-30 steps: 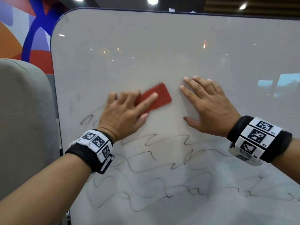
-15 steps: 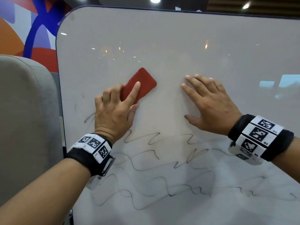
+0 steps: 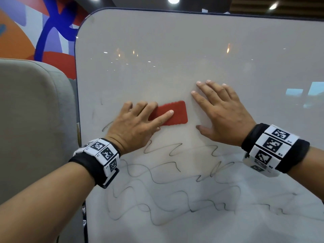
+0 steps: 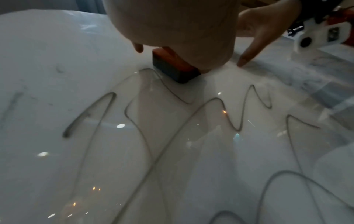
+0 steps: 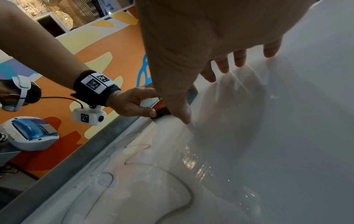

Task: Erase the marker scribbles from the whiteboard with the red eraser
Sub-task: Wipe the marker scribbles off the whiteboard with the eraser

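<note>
The red eraser [image 3: 175,114] lies flat on the whiteboard [image 3: 175,50], long side level, just above the top scribble line. My left hand [image 3: 157,121] grips it, index finger along its top and thumb at its lower edge; the right wrist view shows the thumb and fingers of this left hand [image 5: 132,103] pinching the eraser [image 5: 161,109]. From the left wrist, the eraser [image 4: 172,68] shows its dark felt side touching a scribble's end. Black wavy scribbles [image 3: 166,174] fill the board's lower half. My right hand [image 3: 220,114] rests flat on the board right of the eraser, fingers spread.
A grey padded panel [image 3: 35,120] stands close against the board's left edge. Behind it is a wall [image 3: 26,32] painted orange, blue and red. The right wrist view shows the board's grey frame [image 5: 95,145] and a white-and-blue device [image 5: 30,133] beyond it.
The left hand swept the eraser up and to the left, tilted, then back down and right until it lay level. The right hand stayed in place on the board.
</note>
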### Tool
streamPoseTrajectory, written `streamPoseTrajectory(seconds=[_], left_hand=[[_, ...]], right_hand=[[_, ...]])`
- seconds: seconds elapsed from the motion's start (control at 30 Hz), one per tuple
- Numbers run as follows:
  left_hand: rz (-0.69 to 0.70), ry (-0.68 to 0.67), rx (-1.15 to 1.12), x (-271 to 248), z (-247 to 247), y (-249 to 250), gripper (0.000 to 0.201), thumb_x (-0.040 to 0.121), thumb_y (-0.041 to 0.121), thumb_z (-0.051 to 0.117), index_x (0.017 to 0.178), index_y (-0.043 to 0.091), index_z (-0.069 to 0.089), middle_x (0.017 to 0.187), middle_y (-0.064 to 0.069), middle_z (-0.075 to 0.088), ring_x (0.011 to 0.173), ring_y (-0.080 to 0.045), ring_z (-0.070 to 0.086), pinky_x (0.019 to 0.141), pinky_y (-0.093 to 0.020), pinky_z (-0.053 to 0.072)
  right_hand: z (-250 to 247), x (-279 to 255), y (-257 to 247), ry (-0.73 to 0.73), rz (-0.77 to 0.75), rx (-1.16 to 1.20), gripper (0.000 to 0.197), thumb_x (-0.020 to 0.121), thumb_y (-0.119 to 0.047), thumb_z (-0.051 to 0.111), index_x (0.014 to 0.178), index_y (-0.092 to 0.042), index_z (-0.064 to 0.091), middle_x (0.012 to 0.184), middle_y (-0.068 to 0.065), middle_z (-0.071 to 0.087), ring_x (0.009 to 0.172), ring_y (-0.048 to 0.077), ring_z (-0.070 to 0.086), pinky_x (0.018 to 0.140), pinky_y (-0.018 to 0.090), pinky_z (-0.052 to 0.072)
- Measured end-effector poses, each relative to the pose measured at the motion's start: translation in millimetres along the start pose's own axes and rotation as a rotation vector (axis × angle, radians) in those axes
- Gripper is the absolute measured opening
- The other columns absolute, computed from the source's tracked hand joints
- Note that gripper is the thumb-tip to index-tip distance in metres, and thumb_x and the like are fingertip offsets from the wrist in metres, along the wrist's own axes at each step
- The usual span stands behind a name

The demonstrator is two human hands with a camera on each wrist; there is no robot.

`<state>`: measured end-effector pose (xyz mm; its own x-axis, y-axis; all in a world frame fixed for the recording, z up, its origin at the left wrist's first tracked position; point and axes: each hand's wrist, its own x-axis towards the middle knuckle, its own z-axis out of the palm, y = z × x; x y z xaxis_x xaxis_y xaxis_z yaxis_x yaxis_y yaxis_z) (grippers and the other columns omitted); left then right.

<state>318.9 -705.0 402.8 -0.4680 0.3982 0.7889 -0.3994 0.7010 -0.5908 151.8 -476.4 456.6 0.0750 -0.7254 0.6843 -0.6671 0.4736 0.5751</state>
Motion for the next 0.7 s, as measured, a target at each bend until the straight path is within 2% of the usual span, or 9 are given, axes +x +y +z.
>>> streamPoseTrajectory(seconds=[0.03, 0.13, 0.17, 0.2, 0.3, 0.37, 0.57, 0.63, 0.7], left_hand=[[-0.023, -0.005, 0.005, 0.3, -0.6, -4.4, 0.055, 0.093, 0.036, 0.055, 0.146, 0.030, 0.045, 0.122, -0.013, 0.058, 0.098, -0.032, 0.052, 0.076, -0.045, 0.041], [-0.244, -0.006, -0.006, 1.4, -2.5, -5.7, 0.059, 0.091, 0.040, 0.056, 0.148, 0.032, 0.042, 0.124, -0.012, 0.055, 0.101, -0.032, 0.048, 0.077, -0.045, 0.040], [-0.267, -0.005, -0.011, 0.9, -2.2, -2.4, 0.059, 0.091, 0.039, 0.056, 0.148, 0.031, 0.042, 0.124, -0.013, 0.055, 0.101, -0.033, 0.048, 0.077, -0.046, 0.040], [-0.232, -0.005, -0.015, -0.5, -1.5, 1.0, 0.059, 0.090, 0.038, 0.056, 0.147, 0.030, 0.043, 0.123, -0.014, 0.056, 0.100, -0.033, 0.049, 0.077, -0.046, 0.040], [0.026, -0.004, -0.008, -7.4, 0.9, 1.8, 0.052, 0.094, 0.035, 0.053, 0.145, 0.028, 0.047, 0.120, -0.015, 0.059, 0.096, -0.033, 0.054, 0.076, -0.046, 0.042], [0.060, -0.018, 0.003, -9.0, 0.2, -3.9, 0.051, 0.094, 0.037, 0.051, 0.145, 0.030, 0.046, 0.121, -0.014, 0.058, 0.097, -0.032, 0.052, 0.076, -0.046, 0.041], [-0.342, -0.050, -0.050, -7.4, -1.5, -10.7, 0.059, 0.093, 0.046, 0.050, 0.149, 0.032, 0.038, 0.126, -0.013, 0.052, 0.101, -0.033, 0.046, 0.077, -0.045, 0.039], [-0.398, -0.064, -0.057, -7.3, -1.2, -10.9, 0.059, 0.093, 0.045, 0.049, 0.149, 0.030, 0.037, 0.126, -0.014, 0.050, 0.102, -0.033, 0.045, 0.078, -0.046, 0.038], [-0.365, -0.058, -0.053, -8.3, -2.0, -8.8, 0.059, 0.092, 0.043, 0.051, 0.149, 0.029, 0.038, 0.126, -0.014, 0.050, 0.100, -0.034, 0.046, 0.077, -0.046, 0.039]], right_hand=[[0.4, 0.4, -1.8, -0.001, 0.001, -0.004, 0.095, 0.071, -0.052, 0.071, 0.150, -0.010, 0.036, 0.158, 0.016, 0.028, 0.145, 0.037, 0.026, 0.115, 0.056, 0.025], [0.5, 2.1, -6.5, -0.014, 0.014, -0.011, 0.100, 0.070, -0.055, 0.072, 0.151, -0.011, 0.033, 0.159, 0.016, 0.025, 0.146, 0.037, 0.024, 0.115, 0.057, 0.023], [0.2, 3.0, -7.6, -0.023, 0.019, -0.014, 0.102, 0.069, -0.057, 0.072, 0.151, -0.012, 0.032, 0.160, 0.016, 0.024, 0.146, 0.037, 0.023, 0.116, 0.058, 0.023], [-0.2, 3.7, -8.8, -0.029, 0.023, -0.017, 0.103, 0.069, -0.058, 0.072, 0.152, -0.012, 0.031, 0.160, 0.016, 0.023, 0.146, 0.037, 0.023, 0.116, 0.058, 0.023], [-0.1, 4.4, -12.0, -0.038, 0.037, -0.024, 0.106, 0.068, -0.059, 0.073, 0.153, -0.013, 0.029, 0.161, 0.016, 0.021, 0.147, 0.037, 0.021, 0.116, 0.057, 0.023], [0.3, 4.2, -14.5, -0.039, 0.044, -0.022, 0.106, 0.068, -0.058, 0.073, 0.153, -0.013, 0.029, 0.161, 0.017, 0.020, 0.147, 0.038, 0.020, 0.116, 0.057, 0.023], [1.6, 10.6, -22.7, -0.054, 0.030, -0.028, 0.108, 0.068, -0.059, 0.074, 0.154, -0.013, 0.027, 0.161, 0.017, 0.020, 0.147, 0.037, 0.020, 0.116, 0.058, 0.024], [1.6, 13.3, -25.5, -0.059, 0.035, -0.027, 0.109, 0.068, -0.060, 0.073, 0.154, -0.014, 0.025, 0.161, 0.016, 0.019, 0.148, 0.037, 0.019, 0.116, 0.058, 0.023], [1.9, 14.7, -27.8, -0.058, 0.042, -0.026, 0.109, 0.068, -0.061, 0.073, 0.154, -0.014, 0.025, 0.162, 0.017, 0.018, 0.148, 0.037, 0.019, 0.116, 0.058, 0.023]])
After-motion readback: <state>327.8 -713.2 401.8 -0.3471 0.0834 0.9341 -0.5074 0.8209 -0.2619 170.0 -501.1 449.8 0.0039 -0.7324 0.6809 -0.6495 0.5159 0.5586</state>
